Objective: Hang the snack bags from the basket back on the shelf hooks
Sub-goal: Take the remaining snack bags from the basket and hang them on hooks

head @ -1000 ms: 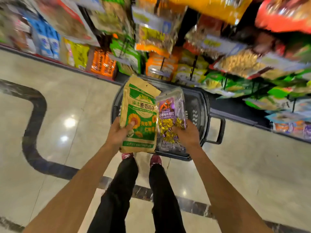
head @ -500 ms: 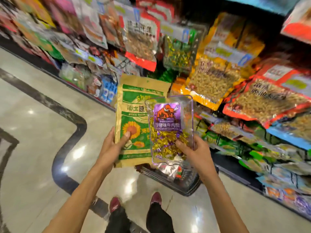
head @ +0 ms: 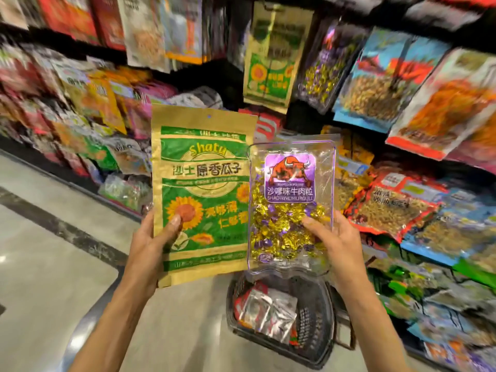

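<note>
My left hand (head: 151,245) grips a tan and green sunflower seed bag (head: 201,189) by its lower left, thumb on the front. My right hand (head: 332,240) holds a clear bag of gold and purple wrapped beef candies (head: 291,200) by its lower right. Both bags are raised upright, side by side, in front of the shelf. On the hooks above hang a matching sunflower seed bag (head: 271,55) and a matching candy bag (head: 323,68). The black basket (head: 319,342) stands on the floor below, with a few silver and red packets (head: 265,312) inside.
Hanging snack bags crowd the shelf wall (head: 402,103) across the top and right, down to floor level. A polished tile floor (head: 40,264) with a dark inlaid band stretches to the left.
Both hands lifted the two bags up out of the basket to chest height. The view tilted up from the floor to the shelf hooks.
</note>
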